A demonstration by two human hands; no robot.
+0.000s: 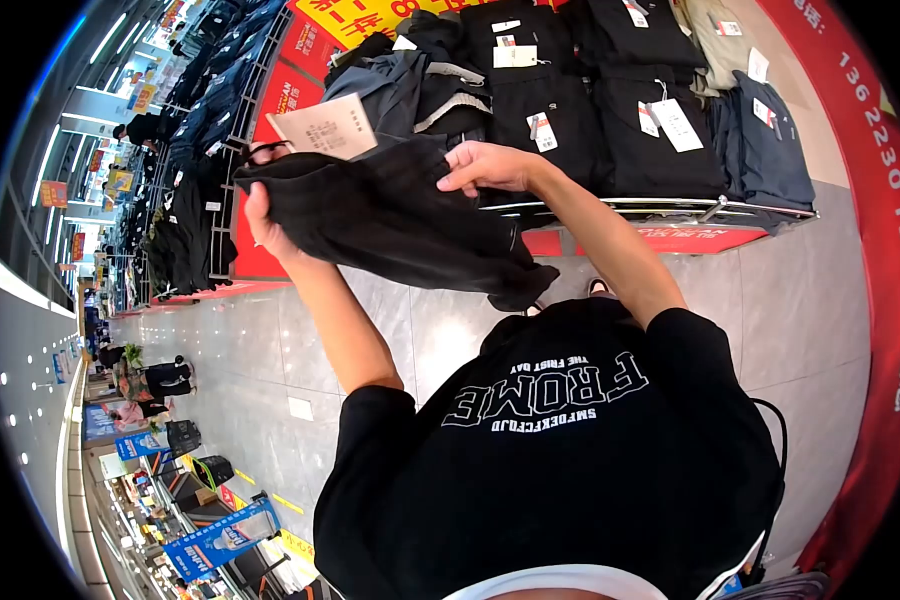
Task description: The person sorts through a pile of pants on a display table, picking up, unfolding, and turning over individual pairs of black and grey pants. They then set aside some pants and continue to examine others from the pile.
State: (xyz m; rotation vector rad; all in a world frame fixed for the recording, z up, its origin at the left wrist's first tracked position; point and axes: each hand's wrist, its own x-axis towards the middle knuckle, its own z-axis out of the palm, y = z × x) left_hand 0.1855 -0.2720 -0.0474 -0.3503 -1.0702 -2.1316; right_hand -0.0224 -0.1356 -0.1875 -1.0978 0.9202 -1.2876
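A pair of black pants (390, 215), bunched and partly unfolded, hangs between my hands above the front edge of the display. My left hand (270, 215) grips it at the left end, with the thumb in front and the other fingers mostly hidden behind the cloth. My right hand (488, 168) pinches the upper right part between thumb and fingers. A large pale tag (325, 127) with small print sticks up behind the pants near my left hand. The loose end of the cloth droops toward my shirt (550, 430).
Folded black pants (655, 150) with white tags lie on the display, beside folded grey pants (770, 140). Left of them is a heap of loose dark clothes (395, 85). A metal rail (670, 207) edges the display. Racks of dark clothing (205, 110) and people stand at left.
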